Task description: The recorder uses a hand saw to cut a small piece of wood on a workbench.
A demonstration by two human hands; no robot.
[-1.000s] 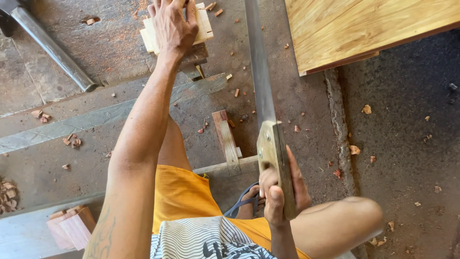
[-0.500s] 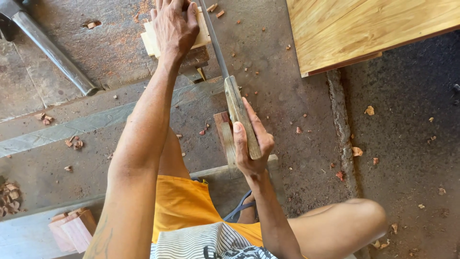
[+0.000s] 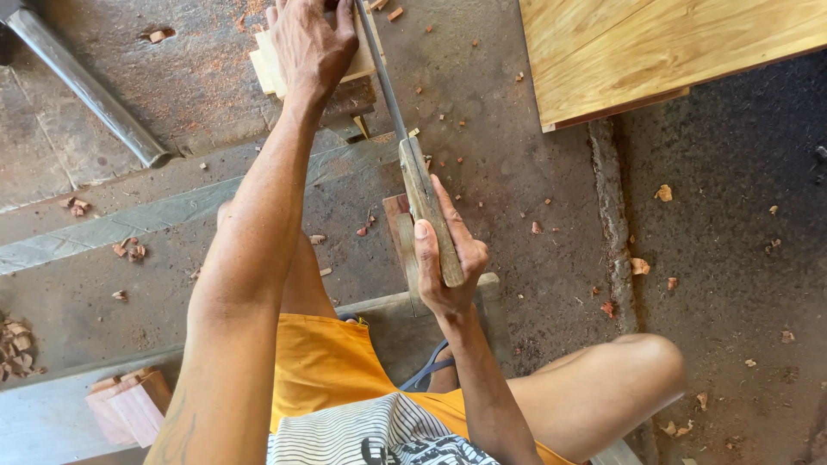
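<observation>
The sawing looks to be under way rather than finished: the pale wood block (image 3: 274,62) at 12 o'clock in the head view is in 1 piece as far as can be seen, and the blade of the handsaw (image 3: 405,142) runs along its right edge, though the cut itself is hidden by the left hand and the frame's top edge, so its depth cannot be judged. Fresh reddish sawdust and chips (image 3: 431,164) lie scattered on the concrete floor (image 3: 517,284) around the block, which suggests some cutting is done. The left hand (image 3: 312,43) presses down flat on the block, fingers spread over its top, pinning it. The right hand (image 3: 448,267), nearer the centre, is clenched around the saw's wooden handle, thumb laid along its left side, with the blade reaching away toward 12 o'clock. The block thus lies under the left fingers and well ahead of the right ones. A varnished board (image 3: 655,52) sits at 1 o'clock, a metal pipe (image 3: 86,86) at 10 o'clock.
</observation>
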